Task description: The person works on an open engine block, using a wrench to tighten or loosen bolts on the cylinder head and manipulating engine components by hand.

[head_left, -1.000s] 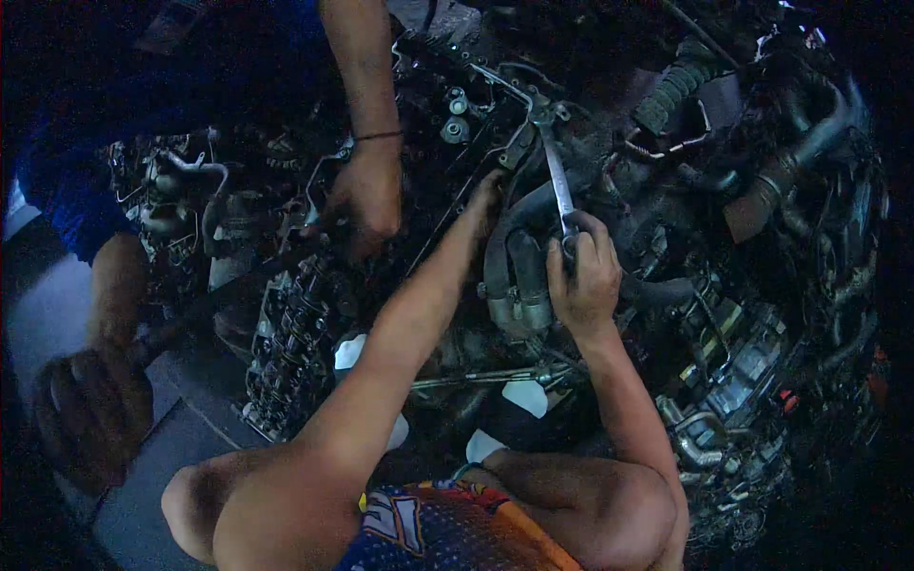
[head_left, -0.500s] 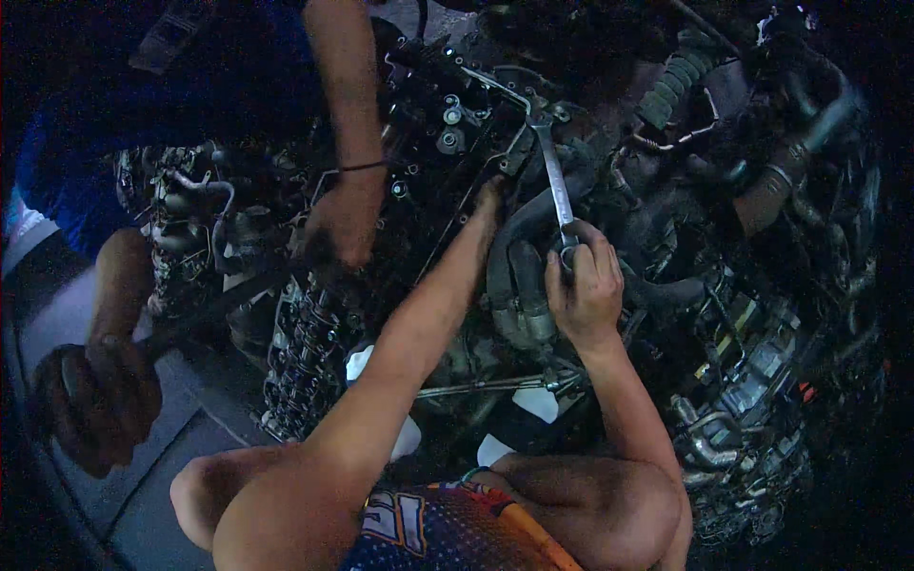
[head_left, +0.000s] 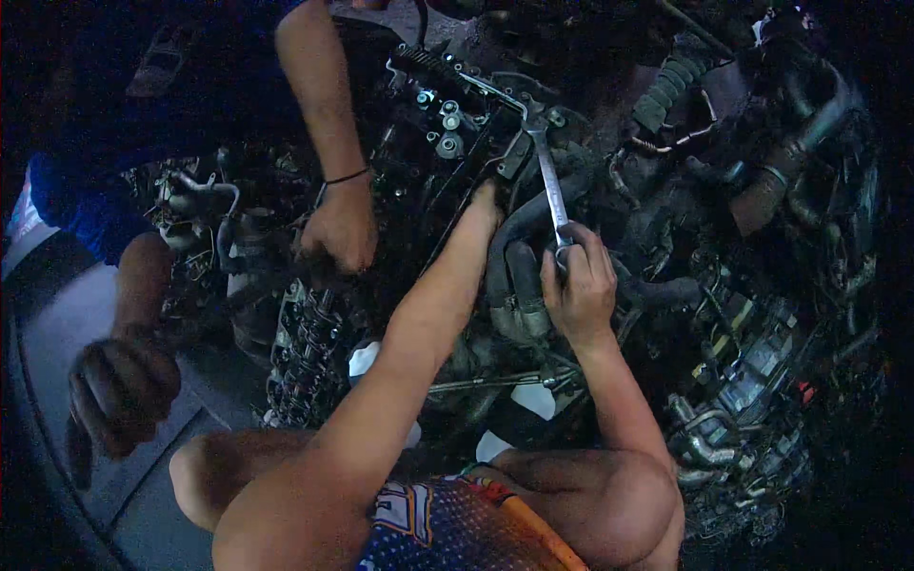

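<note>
Currently grasping a long silver metal wrench (head_left: 548, 181) near its lower end with the right hand (head_left: 583, 285), thumb and fingers curled firmly around it. Runs upward and slightly leftward from that grip, over a thick dark curved hose (head_left: 519, 217), amid dark greasy metal engine parts (head_left: 449, 124). Meets, at its upper head, a dull grey metal fitting (head_left: 552, 114), just beside the near end of a thin bright bent metal bar (head_left: 490, 88). Cannot tell from this view whether fully seated there or merely resting against it.

Reaching in with the left hand (head_left: 487, 198), below and left of the wrench head; mostly lost among dark parts, so cannot tell whether clenched, loose or holding something.

Done, as far as visible: wrench in hand, with its head placed at the fitting. Judged unfinished: no sign of anything detached at that spot, with both fitting and bar in position there. Cannot read any amount of turning from the wrench's angle alone. Estimated as mid-step, with the remaining share uncertain.

Also noting, at left, a co-worker's bare hand with a thin dark wristband (head_left: 341, 228), well apart from the wrench.
</note>
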`<move>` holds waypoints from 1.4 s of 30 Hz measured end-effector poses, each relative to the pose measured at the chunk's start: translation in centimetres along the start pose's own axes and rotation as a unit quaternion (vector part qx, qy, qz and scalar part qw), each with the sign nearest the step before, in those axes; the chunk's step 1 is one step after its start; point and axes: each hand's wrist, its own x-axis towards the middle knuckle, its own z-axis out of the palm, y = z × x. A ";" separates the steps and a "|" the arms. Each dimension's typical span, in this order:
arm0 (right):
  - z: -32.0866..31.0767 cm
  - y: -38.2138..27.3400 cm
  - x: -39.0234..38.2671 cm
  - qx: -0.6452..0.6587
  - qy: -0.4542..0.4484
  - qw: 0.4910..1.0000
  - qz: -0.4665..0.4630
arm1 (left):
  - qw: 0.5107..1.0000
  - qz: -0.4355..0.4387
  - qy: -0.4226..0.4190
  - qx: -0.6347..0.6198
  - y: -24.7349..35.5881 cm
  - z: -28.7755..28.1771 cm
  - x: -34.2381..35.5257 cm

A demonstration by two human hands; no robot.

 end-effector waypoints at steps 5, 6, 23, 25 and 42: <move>-0.7 -0.5 0.1 -0.029 -0.009 1.000 -0.005 | 0.999 0.017 -0.027 -0.009 0.7 0.3 0.7; -0.5 -0.3 -0.1 -0.043 -0.016 0.999 -0.006 | 0.999 0.019 -0.034 -0.009 0.1 0.0 0.7; 0.6 -2.6 -0.4 -0.066 0.014 0.997 0.022 | 0.995 -0.016 -0.091 -0.047 -0.8 -4.5 -6.5; 0.6 -2.3 -0.3 -0.085 0.023 0.996 0.016 | 0.995 -0.013 -0.093 -0.046 -0.6 -4.7 -7.7; 0.5 -1.6 -0.3 -0.156 0.013 0.988 -0.004 | 0.993 0.108 -0.005 0.037 3.1 -1.2 -18.0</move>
